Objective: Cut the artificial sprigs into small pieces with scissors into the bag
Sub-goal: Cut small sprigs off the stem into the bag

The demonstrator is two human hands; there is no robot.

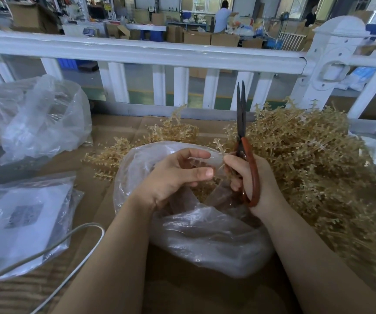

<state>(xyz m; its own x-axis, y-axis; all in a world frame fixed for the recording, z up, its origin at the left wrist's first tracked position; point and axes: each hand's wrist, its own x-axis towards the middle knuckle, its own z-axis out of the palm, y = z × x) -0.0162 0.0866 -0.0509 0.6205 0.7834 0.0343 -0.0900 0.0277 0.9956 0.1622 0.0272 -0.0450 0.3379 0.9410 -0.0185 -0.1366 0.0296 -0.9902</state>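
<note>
A worker pauses over a clear plastic bag (205, 234) on a cardboard-covered worktop (123, 130), its mouth pulled open beneath both hands, apparently so cut pieces drop straight in. The left hand (173, 177) has thumb and fingers curled at the bag's rim, seemingly pinching the film. The right hand (248, 175) grips red-handled scissors (243, 143), long axis near vertical, dark blades all but closed and pointing up toward a white railing (137, 55). A large heap of tan artificial sprigs (314, 159) lies just beside the bag on the right, likely for easy reach; looser sprigs lie behind it. No sprig is clearly held.
</note>
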